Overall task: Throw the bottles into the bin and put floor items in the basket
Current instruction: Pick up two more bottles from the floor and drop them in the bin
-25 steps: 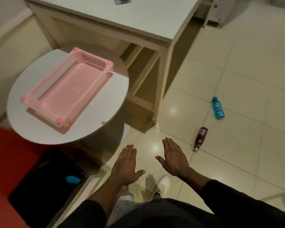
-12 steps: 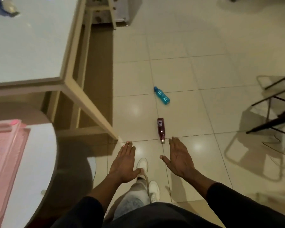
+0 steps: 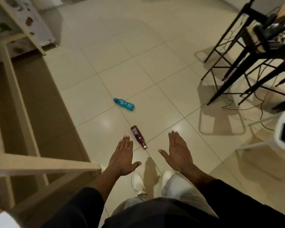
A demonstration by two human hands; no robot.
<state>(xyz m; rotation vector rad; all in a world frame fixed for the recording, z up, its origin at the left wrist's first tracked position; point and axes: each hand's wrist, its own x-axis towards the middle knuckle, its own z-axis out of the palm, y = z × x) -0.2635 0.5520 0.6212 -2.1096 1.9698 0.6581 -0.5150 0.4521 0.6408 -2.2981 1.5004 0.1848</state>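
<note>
Fingers straight on left hand (image 3: 124, 157) and right hand (image 3: 179, 155), both empty; red bottle (image 3: 138, 137) has drawn nearer, lower centre: pickup likely next.

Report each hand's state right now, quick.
Left hand: open, fingers straight, holding nothing.
Right hand: open, fingers straight, holding nothing.
</note>
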